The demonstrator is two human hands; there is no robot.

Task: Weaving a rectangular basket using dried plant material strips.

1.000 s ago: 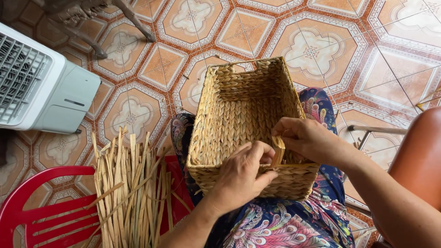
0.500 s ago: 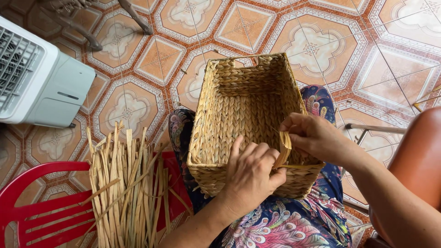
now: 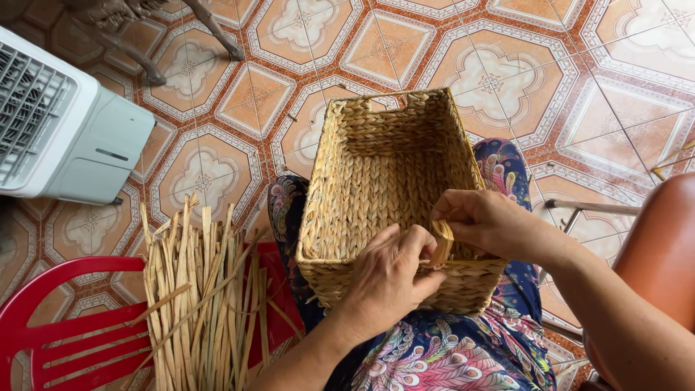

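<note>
**Working the near rim of a woven basket**

A rectangular straw basket (image 3: 391,195) rests on the person's lap, over a patterned floral skirt (image 3: 449,355), its open mouth facing up. Both hands meet at the near rim. The left hand (image 3: 387,279) presses against the basket's edge, fingers curled over the weave. The right hand (image 3: 489,224) pinches a flat straw strand (image 3: 441,242) that loops at the rim. It looks like the strand is being tucked into the border; the next move seems to call for a firm pull while the left hand braces the wall. A bundle of loose straw strips (image 3: 195,304) lies on a red plastic chair (image 3: 65,333) beside the knee, and a white fan unit (image 3: 65,137) stands on the tiled floor (image 3: 463,51).
</note>
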